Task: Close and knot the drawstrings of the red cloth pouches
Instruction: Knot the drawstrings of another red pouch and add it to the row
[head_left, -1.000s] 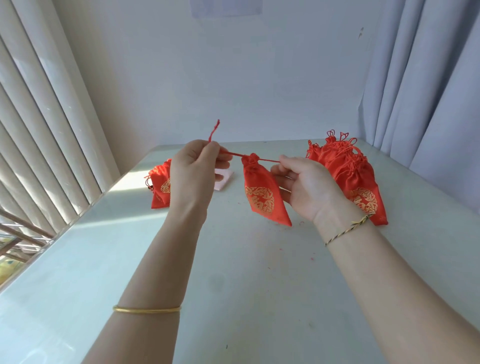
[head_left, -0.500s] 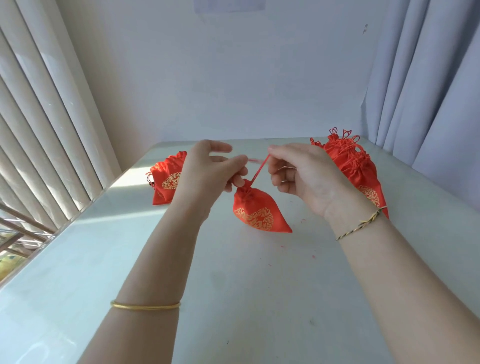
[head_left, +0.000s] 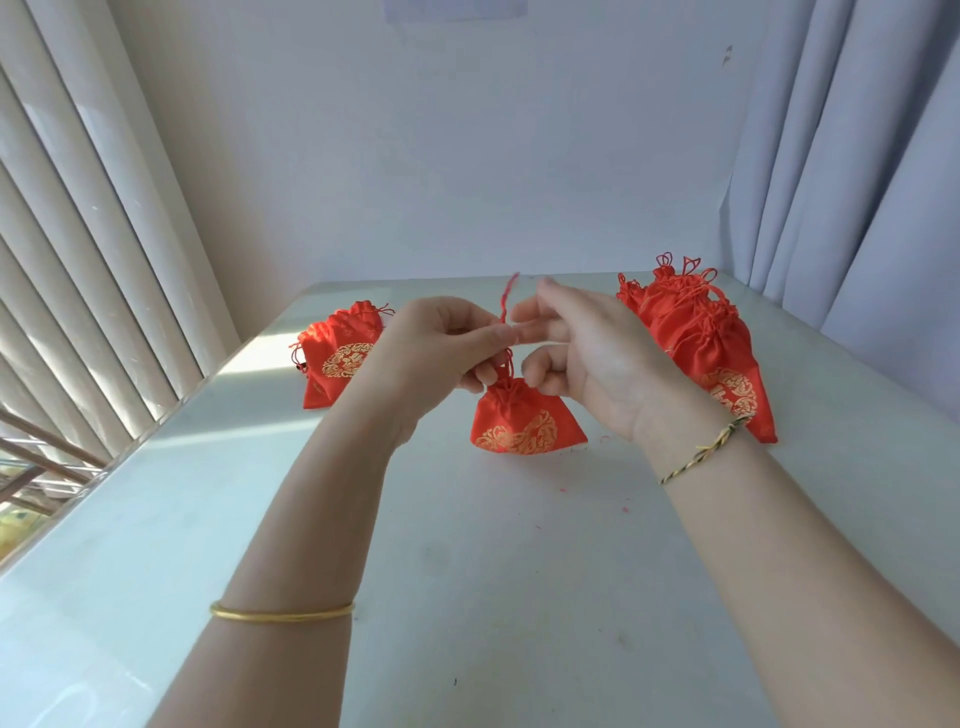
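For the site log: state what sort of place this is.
Probably a corner of a room in a home, used for handwork: a pale table set against a plain wall, sunlit vertical blinds on the left, grey curtains on the right, red pouches in piles.

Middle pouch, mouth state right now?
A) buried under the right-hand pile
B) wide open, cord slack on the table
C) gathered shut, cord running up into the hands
C: the middle pouch has its neck bunched tight, and its drawstring rises from the neck to where the left hand pinches it.
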